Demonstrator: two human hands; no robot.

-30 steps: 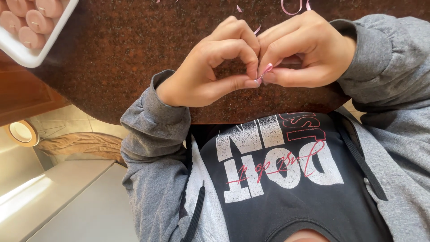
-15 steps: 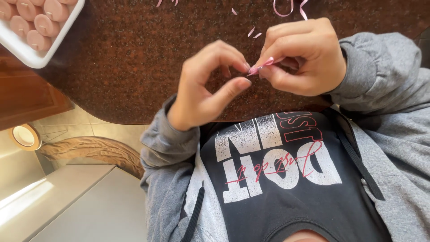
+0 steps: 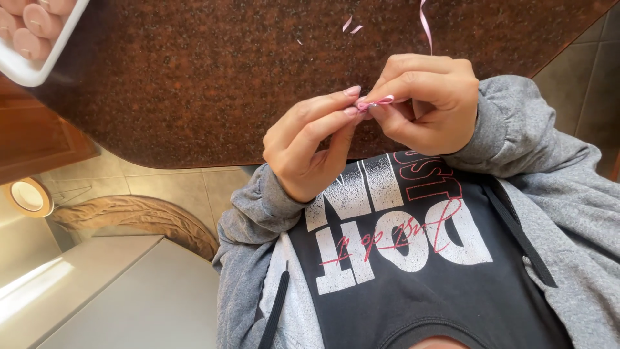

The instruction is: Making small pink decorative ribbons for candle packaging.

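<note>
Pink ribbon strip (image 3: 381, 101) lies crosswise between the hands, over the counter's (image 3: 194, 84) near edge. Left hand (image 3: 309, 145) pinches one end with thumb and forefinger; right hand (image 3: 426, 103) is curled tight on the other.

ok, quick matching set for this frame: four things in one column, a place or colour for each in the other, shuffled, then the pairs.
Things:
1. pink ribbon piece
2. white tray
3. countertop
4. ribbon scraps

Place or colour:
A. top left corner, holding round pink pieces
B. dark speckled reddish-brown
C. pinched between the fingertips of both hands
D. lying loose on the counter beyond the hands

Pairs: 1-C, 2-A, 3-B, 4-D
</note>
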